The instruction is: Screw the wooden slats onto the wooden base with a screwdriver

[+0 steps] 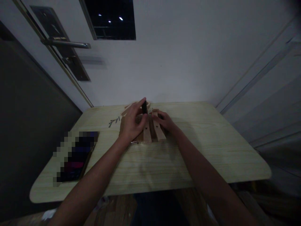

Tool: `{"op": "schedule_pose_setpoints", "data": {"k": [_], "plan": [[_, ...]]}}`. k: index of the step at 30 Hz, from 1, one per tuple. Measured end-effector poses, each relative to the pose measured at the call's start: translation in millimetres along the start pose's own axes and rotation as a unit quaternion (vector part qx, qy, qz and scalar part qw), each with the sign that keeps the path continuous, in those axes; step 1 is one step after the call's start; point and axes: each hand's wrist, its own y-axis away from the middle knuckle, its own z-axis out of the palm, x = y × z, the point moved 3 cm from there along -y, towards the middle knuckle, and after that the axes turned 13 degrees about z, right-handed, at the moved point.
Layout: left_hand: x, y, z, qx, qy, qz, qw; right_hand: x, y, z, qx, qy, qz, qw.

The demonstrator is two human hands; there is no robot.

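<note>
My left hand [133,122] is closed around an upright black handle [144,107], with a fingertip near its top and the thumb low down. What lies under the handle is hidden; it looks like a screwdriver's grip, but I cannot be sure. Beside the thumb runs a pale wooden strip [147,134] with a dark hole or screw head. A second wooden strip [159,133], also with a dark spot, is held at its far part by my right hand [165,121]. Both strips lie on a brown, shiny-edged piece [138,138], partly covered by my left hand.
Several screws [113,121] lie left of my left hand. More pale wooden pieces [128,108] rest behind it. A phone-like device [78,157], partly blurred out, lies at the table's left. The wooden table [211,150] meets a white door with a metal handle [70,44].
</note>
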Motion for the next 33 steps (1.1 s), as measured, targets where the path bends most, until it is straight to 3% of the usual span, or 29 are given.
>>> {"op": "schedule_pose_setpoints", "data": {"k": [7,14,26,33], "plan": [[1.5,-3.4,0.6,0.004,0.03,-0.005,1.0,2.8,-1.3,-0.5,-0.006,-0.002,0.012,1.0],[4.5,-8.8,-3.2,0.02,-0.047,0.016,0.999,-1.9,0.5,-0.8,-0.002,0.011,0.006,1.0],[5.2,-5.2,-3.1,-0.018,-0.014,0.002,1.0,2.4,-0.4,-0.3,-0.002,0.005,0.027,1.0],[3.9,-8.2,-1.7,-0.006,-0.04,0.036,0.999,0.7,-0.4,-0.5,0.002,0.013,0.006,1.0]]}}
